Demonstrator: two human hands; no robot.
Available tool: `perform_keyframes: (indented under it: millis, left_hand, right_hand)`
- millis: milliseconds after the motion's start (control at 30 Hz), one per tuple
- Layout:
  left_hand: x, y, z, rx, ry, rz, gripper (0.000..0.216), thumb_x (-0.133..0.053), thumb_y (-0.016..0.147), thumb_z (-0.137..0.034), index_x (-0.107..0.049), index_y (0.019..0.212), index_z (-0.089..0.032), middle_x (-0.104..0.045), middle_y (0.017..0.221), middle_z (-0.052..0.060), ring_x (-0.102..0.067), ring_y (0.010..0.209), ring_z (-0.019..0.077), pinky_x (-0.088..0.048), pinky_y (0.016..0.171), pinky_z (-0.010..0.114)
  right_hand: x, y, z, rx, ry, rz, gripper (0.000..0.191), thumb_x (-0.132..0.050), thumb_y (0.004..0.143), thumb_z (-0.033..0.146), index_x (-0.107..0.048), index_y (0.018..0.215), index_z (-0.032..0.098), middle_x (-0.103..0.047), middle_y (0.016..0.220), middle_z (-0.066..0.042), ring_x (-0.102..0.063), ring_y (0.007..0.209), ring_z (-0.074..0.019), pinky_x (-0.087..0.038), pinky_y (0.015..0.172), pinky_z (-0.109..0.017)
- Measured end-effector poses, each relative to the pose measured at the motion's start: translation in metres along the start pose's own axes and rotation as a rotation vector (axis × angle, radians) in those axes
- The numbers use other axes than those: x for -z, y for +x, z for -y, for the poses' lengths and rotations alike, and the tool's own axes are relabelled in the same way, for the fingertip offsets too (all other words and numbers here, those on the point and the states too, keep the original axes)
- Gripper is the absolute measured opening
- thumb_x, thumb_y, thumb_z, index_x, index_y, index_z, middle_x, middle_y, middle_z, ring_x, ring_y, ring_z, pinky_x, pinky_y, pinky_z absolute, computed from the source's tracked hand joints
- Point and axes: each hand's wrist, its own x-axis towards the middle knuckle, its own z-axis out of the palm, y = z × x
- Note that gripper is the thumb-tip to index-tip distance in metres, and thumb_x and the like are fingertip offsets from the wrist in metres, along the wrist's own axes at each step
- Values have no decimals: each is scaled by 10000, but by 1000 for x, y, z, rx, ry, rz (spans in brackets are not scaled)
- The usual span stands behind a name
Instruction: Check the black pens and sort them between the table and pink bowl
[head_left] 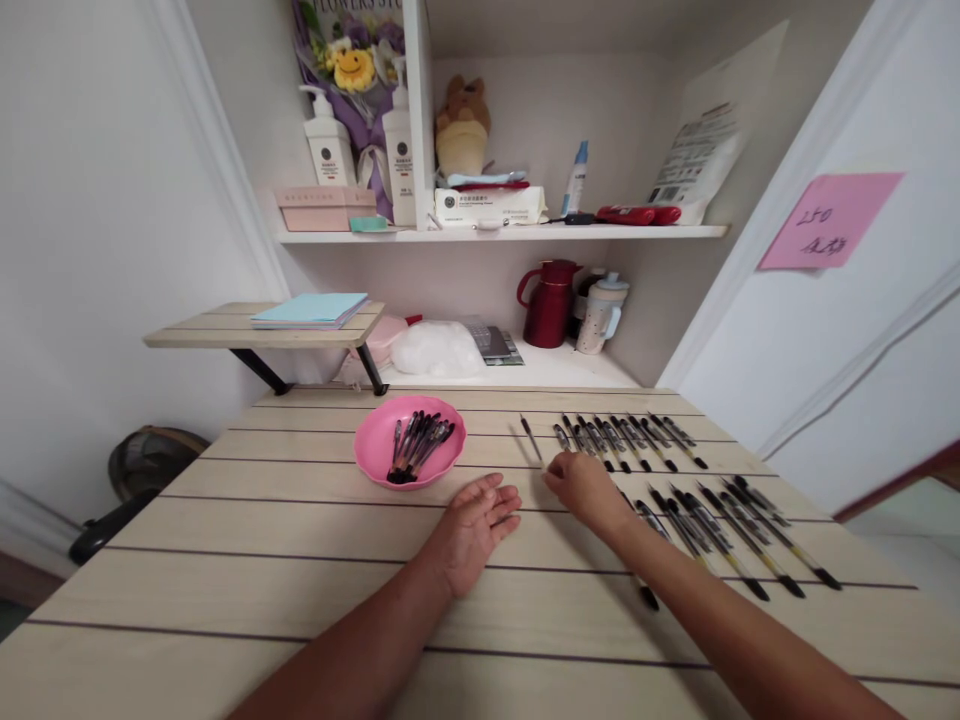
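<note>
grip of the right hand was pinched around the near part of a slim pen, which lay low over the desk, its thin end pointing away from the body. the hold seemed chosen to leave most of the pen's length uncovered and its angle easy to steer. just beside it, the left hand was loosely open, palm turned partly up and nothing in it, perhaps placed to be close without getting in the way. right of the held pen, an upper row of pens lay roughly side by side, most slanting the same way, likely so each could be told apart. nearer the body was a lower row of pens, partly hidden by the right forearm. beyond the left hand stood a pink bowl with a bunch of pens inside, its wall probably keeping them from rolling. farther back, a raised stand carried coloured paper, apparently to spare desk room.
</note>
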Motion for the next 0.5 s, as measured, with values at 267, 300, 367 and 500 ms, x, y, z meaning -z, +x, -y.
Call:
perform_keyframes:
  millis: [267, 300, 367, 500]
  left_hand:
    - [-2, -2, -2, 7, 61, 17, 305, -643, 695, -235, -575, 984, -161, -616, 934, 103, -570, 929, 204, -357, 891, 400]
    - [-2, -2, -2, 7, 64, 14, 300, -645, 693, -237, -577, 975, -160, -617, 927, 102, -572, 922, 202, -361, 886, 398]
    - [-3, -3, -2, 9, 66, 4, 293, -654, 684, -241, -583, 955, -158, -620, 910, 99, -575, 908, 200, -367, 877, 395]
    - [-3, -3, -3, 11, 69, -1, 290, -662, 676, -240, -588, 942, -153, -621, 896, 99, -576, 894, 199, -373, 869, 391]
  right_hand:
    - [-8, 28, -18, -83, -185, -6, 260, -413, 778, 128, -649, 851, 47, -657, 889, -201, -618, 848, -232, -408, 713, -269]
    - [-9, 29, -17, -84, -199, -2, 264, -405, 785, 122, -646, 862, 46, -652, 905, -205, -619, 850, -233, -412, 715, -275]
    - [-9, 30, -16, -90, -223, 5, 263, -403, 789, 110, -640, 884, 47, -644, 931, -212, -621, 853, -233, -419, 720, -281]
    - [-8, 29, -15, -101, -260, 19, 268, -397, 783, 77, -629, 914, 49, -644, 931, -209, -623, 858, -221, -427, 733, -279]
